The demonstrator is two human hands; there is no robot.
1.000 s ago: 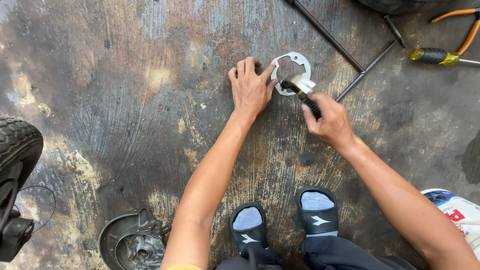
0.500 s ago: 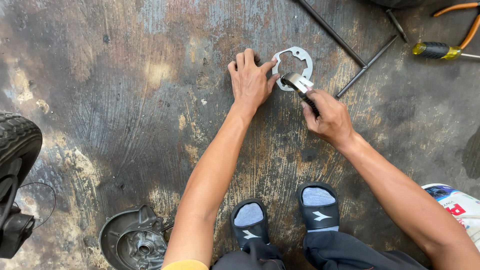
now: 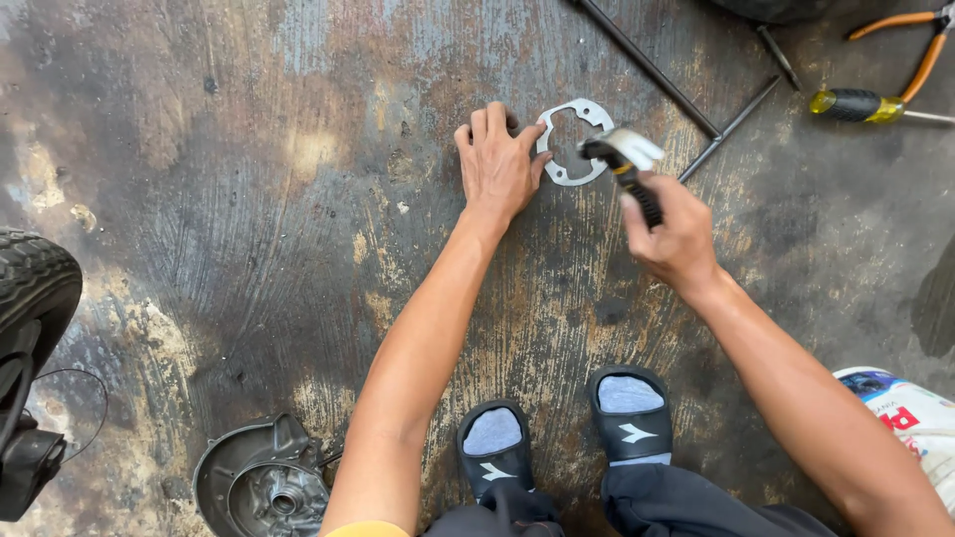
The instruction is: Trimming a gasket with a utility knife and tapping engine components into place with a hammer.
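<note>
A thin grey ring-shaped gasket [image 3: 572,139] lies flat on the stained concrete floor. My left hand [image 3: 497,164] presses down on the floor at its left edge, fingertips touching the gasket rim. My right hand [image 3: 676,234] grips the black handle of a small hammer [image 3: 625,159], whose metal head hovers blurred over the gasket's right side.
Two long metal rods [image 3: 686,94] cross just right of the gasket. A yellow-and-black screwdriver [image 3: 860,104] and orange-handled pliers [image 3: 915,45] lie at top right. A tyre [image 3: 35,288] sits at left, a metal engine cover [image 3: 264,482] at bottom left, a white packet [image 3: 905,408] at right.
The hammer head has lifted off the gasket and my right hand has pulled slightly back toward me. My left hand stays pressed beside the gasket.
</note>
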